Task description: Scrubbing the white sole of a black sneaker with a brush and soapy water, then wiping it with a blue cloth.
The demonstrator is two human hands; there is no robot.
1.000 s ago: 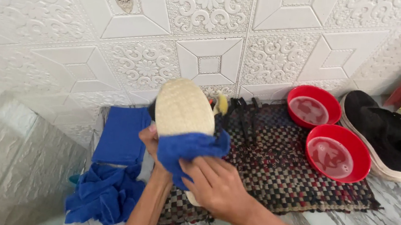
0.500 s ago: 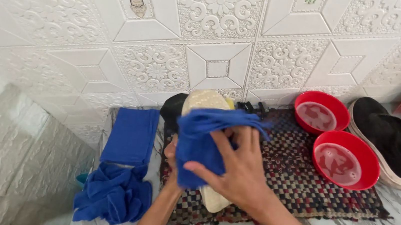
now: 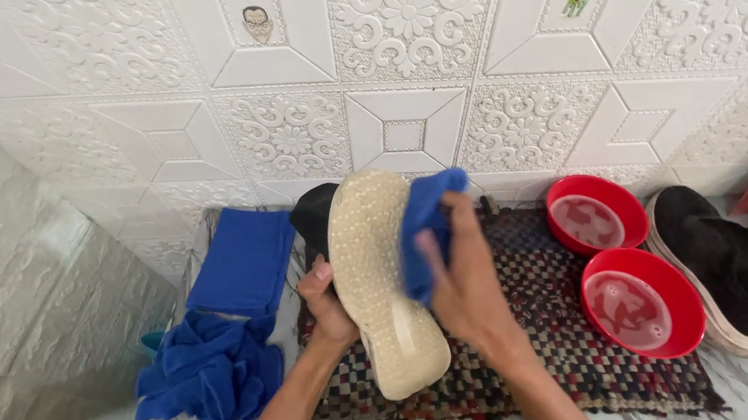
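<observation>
Your left hand [image 3: 326,300] grips the upturned shoe [image 3: 380,281] while your right hand [image 3: 464,281] presses the blue cloth [image 3: 423,230] at its sole's two o'clock edge, wiping seemingly midway.

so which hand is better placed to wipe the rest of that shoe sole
Right. The right hand already presses the blue cloth against the shoe sole, while the left hand grips the shoe from below, steadying it.
</observation>
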